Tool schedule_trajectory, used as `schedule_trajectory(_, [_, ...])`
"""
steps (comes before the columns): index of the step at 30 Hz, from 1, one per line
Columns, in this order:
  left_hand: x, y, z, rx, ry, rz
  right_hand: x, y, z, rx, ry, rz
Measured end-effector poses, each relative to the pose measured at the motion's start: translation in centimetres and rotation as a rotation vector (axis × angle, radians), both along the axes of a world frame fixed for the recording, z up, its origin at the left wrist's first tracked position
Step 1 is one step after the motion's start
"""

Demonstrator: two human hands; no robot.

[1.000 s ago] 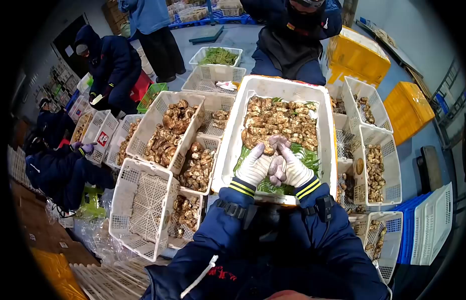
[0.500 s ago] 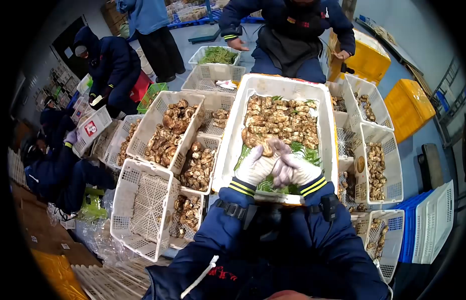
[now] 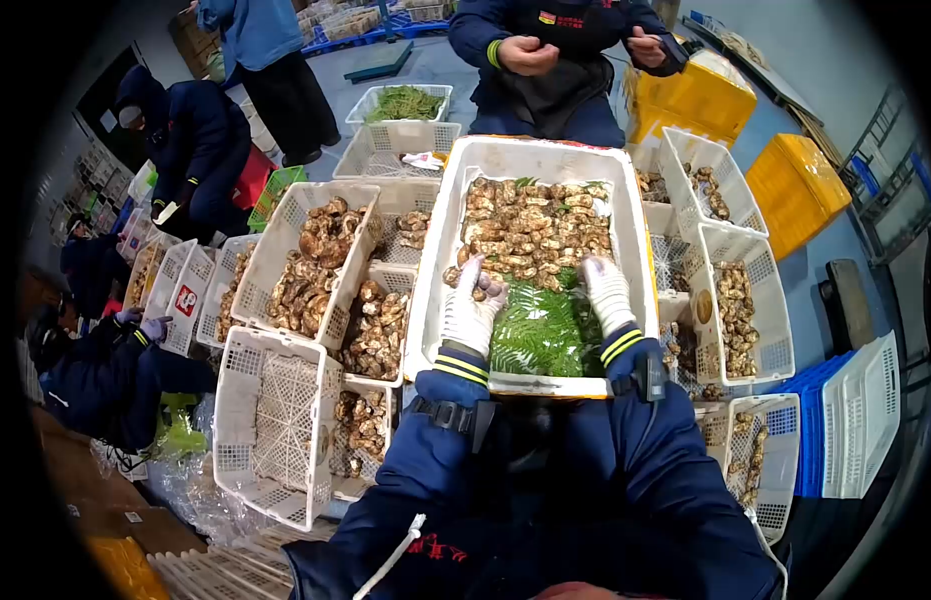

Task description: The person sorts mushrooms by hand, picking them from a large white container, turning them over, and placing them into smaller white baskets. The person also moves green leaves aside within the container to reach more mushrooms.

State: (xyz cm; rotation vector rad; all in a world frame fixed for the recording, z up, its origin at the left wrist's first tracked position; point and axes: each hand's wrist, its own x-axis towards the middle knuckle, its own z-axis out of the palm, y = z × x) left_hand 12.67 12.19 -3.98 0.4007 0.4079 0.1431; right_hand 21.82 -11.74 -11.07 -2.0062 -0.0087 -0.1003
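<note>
A white foam box in front of me holds packed rows of brown and cream mushrooms, with green fern leaves showing at its near end. My left hand, in a pale glove, is at the box's left side, its thumb and curled fingers around a mushroom; part of that mushroom is hidden. At the right side, my gloved right hand rests over the fern edge beside the rows, fingers stretched and nothing visible in them.
White plastic crates of mushrooms flank the box on the left, and more crates stand right. A tilted crate is near my left arm. Across the box sits a co-worker; other people work at left. Yellow boxes stand at right.
My hands have parted from together over the box's middle, left hand to the left side and right hand to the right. More fern shows between them. The co-worker opposite has raised both hands.
</note>
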Motion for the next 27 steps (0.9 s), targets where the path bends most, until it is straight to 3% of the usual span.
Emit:
schedule_trajectory(1, [-0.1, -0.1, -0.1, 0.009, -0.031, -0.024, 0.0, 0.8, -1.0, -0.255, -0.078, 0.040])
schedule_trajectory(2, [-0.2, -0.2, -0.2, 0.015, -0.061, -0.048, -0.1, 1.5, -2.0, -0.344, -0.001, 0.090])
schedule_trajectory(5, [-0.1, -0.1, -0.5, 0.171, -0.014, 0.174, 0.5, 3.8, -2.7, -0.668, 0.265, 0.215])
schedule_trajectory(7, [-0.2, 0.4, -1.3, 0.220, -0.013, 0.193, 0.3, 4.6, -2.9, -0.831, 0.166, 0.225])
schedule_trajectory(11, [0.1, 0.0, -1.5, 0.214, 0.091, 0.104, 0.9, 5.9, -3.5, -1.064, 0.096, 0.264])
schedule_trajectory(15, [0.3, 0.1, -1.3, 0.235, 0.183, 0.138, 3.3, 6.4, -3.1, -1.102, 0.085, 0.228])
schedule_trajectory(17, [0.7, 0.0, -1.7, 0.192, 0.176, 0.156, 4.0, 6.3, -3.2, -1.193, 0.149, 0.397])
schedule_trajectory(19, [1.8, 0.5, -3.7, 0.130, 0.125, 0.117, 3.5, 6.7, -3.6, -1.195, 0.188, 0.347])
schedule_trajectory(20, [1.1, -0.4, -0.7, 0.192, 0.188, 0.125, 4.0, 6.7, -4.4, -1.209, 0.201, 0.328])
schedule_trajectory(23, [0.4, -0.5, -0.2, 0.261, 0.204, 0.011, 4.4, 6.0, -4.9, -1.075, 0.194, 0.285])
schedule_trajectory(25, [0.7, -0.2, -1.1, 0.228, 0.190, -0.009, 4.7, 4.9, -6.1, -0.810, 0.099, 0.255])
schedule_trajectory(27, [0.4, -0.4, -0.8, 0.233, 0.121, -0.003, 6.2, 3.9, -7.8, -0.363, 0.165, 0.379])
